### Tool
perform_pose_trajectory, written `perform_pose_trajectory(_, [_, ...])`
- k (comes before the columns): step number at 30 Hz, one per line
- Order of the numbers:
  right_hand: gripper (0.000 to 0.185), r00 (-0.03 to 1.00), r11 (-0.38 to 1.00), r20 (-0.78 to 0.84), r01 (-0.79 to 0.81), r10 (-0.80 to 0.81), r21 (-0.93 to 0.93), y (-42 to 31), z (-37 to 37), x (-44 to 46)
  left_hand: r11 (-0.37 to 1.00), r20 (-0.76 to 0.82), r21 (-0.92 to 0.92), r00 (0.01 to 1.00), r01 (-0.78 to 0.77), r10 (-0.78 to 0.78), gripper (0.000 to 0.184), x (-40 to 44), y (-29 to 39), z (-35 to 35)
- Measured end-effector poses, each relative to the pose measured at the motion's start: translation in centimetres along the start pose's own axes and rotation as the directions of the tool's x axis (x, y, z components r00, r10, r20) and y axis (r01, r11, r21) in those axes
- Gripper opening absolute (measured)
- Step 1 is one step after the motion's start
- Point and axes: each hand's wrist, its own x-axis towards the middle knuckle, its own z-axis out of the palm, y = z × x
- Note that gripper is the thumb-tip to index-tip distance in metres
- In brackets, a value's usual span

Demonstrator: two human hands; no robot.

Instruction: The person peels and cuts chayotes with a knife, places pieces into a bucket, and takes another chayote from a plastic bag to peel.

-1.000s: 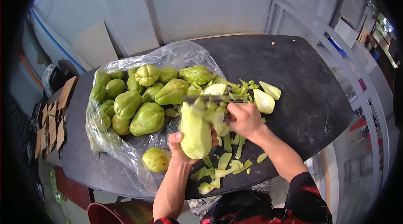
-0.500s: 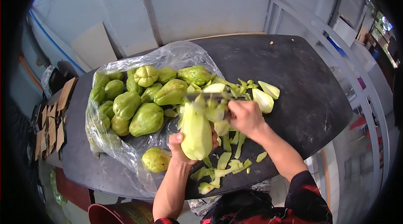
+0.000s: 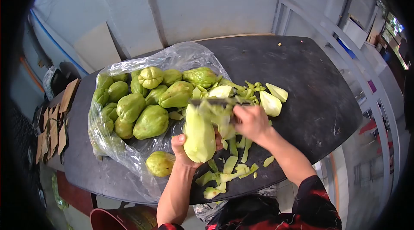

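My left hand (image 3: 185, 150) is wrapped round a large chayote (image 3: 199, 137), its pale green flesh largely bare of skin, held upright above the table's front part. In my right hand (image 3: 252, 120) is a knife (image 3: 211, 101), its dark blade lying across the chayote's upper end and smeared by motion. Loose peel hangs and lies around the blade. Below and beside my hands, strips of peel (image 3: 230, 165) are scattered on the table. Two pale peeled pieces (image 3: 271, 103) rest just beyond my right hand. Left of my left hand lies an unpeeled chayote (image 3: 160, 163).
A clear plastic bag (image 3: 183, 53) spreads over the left of the dark table (image 3: 302, 70), with several unpeeled chayotes (image 3: 130, 108) on it. A red bin (image 3: 103, 218) stands below the front edge. Grey metal railing (image 3: 353, 49) runs along the right.
The chayote in my left hand has shifted slightly left and up. My right hand stays almost in place, with the knife still at the chayote's upper end.
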Motion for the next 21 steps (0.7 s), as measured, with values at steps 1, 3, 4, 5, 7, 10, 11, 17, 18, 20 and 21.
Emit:
perform_pose_trajectory(1, [0.018,0.997,0.996,-0.001,-0.083,0.083,-0.019,1.5,0.6,0.0,1.0,0.008,0.001,1.0,0.004,-0.004,0.084,0.0,0.0,0.4])
perform_pose_trajectory(3, [0.016,0.993,0.992,0.018,-0.12,0.12,-0.031,2.5,0.6,-0.1,0.998,0.006,0.06,1.0,-0.007,0.007,0.084,0.1,0.2,1.2])
perform_pose_trajectory(4, [0.018,0.99,0.99,-0.001,-0.14,0.14,-0.022,2.3,0.6,-0.2,0.999,-0.01,0.049,1.0,-0.017,0.017,0.083,0.1,0.1,1.3])
perform_pose_trajectory(5, [0.02,0.986,0.986,-0.016,-0.164,0.164,-0.011,2.2,0.6,-0.4,0.999,-0.017,0.045,1.0,-0.021,0.022,0.083,0.0,0.0,1.1])
perform_pose_trajectory(7, [0.02,0.985,0.986,-0.016,-0.17,0.169,-0.004,1.6,0.3,-0.2,1.0,-0.012,-0.001,1.0,-0.019,0.019,0.083,0.1,0.1,0.5])
perform_pose_trajectory(10, [0.02,0.984,0.984,-0.043,-0.173,0.174,0.043,0.8,-0.5,0.3,0.997,-0.042,0.06,0.998,-0.042,0.044,0.081,0.2,0.5,0.2])
perform_pose_trajectory(11, [0.019,0.983,0.986,-0.072,-0.166,0.167,0.02,0.6,-0.7,0.3,0.997,-0.04,0.061,0.998,-0.043,0.046,0.081,0.1,0.7,0.1])
perform_pose_trajectory(17, [0.017,0.991,0.945,-0.072,-0.133,0.116,-0.298,1.8,-1.9,0.2,0.834,-0.222,0.549,0.954,-0.05,0.203,0.093,0.6,0.9,1.3])
perform_pose_trajectory(18, [0.017,0.991,0.934,-0.053,-0.136,0.125,-0.332,1.8,-2.0,0.1,0.845,-0.262,0.535,0.95,-0.004,0.171,0.099,0.7,0.6,0.9])
perform_pose_trajectory(20, [0.018,0.99,0.921,-0.04,-0.14,0.135,-0.364,1.9,-2.0,0.0,0.829,-0.292,0.557,0.946,0.051,0.138,0.11,0.7,0.3,0.8])
perform_pose_trajectory(21, [0.018,0.986,0.921,-0.045,-0.166,0.16,-0.352,2.1,-1.9,-0.2,0.827,-0.288,0.56,0.948,0.053,0.134,0.11,0.8,0.4,0.9])
